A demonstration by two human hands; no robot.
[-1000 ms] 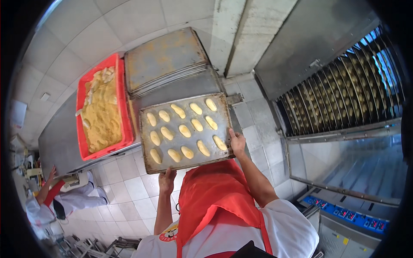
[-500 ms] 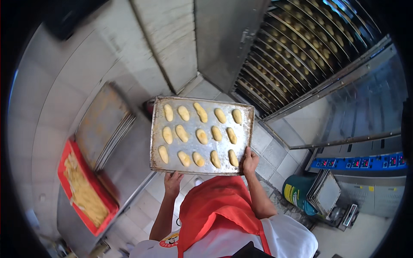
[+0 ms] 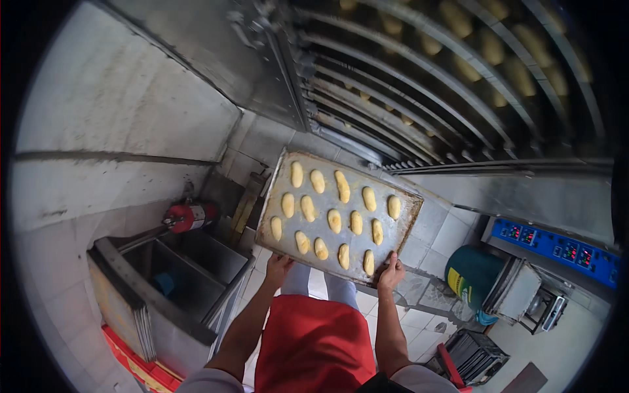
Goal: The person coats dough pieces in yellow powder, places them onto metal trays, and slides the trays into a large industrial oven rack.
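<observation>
A worn metal baking tray is held out in front of my red apron, tilted a little clockwise. Several pale yellow, oblong dough pieces lie on it in three rows. My left hand grips the near edge toward its left end, fingers tucked beneath. At the near right corner my right hand holds on with the thumb over the rim. Beyond the tray stands a tall cabinet rack, its open front showing many curved-looking shelves of trays with similar dough pieces.
A steel sink is at the left, with stacked trays and a red bin beside it. Near the wall is a red fire extinguisher. At right stand a green bucket, more trays and a blue control panel.
I have moved up to the rack, which now looms larger overhead. The tray has shifted right and turned slightly clockwise, still in both hands. The sink and extinguisher have come into view.
</observation>
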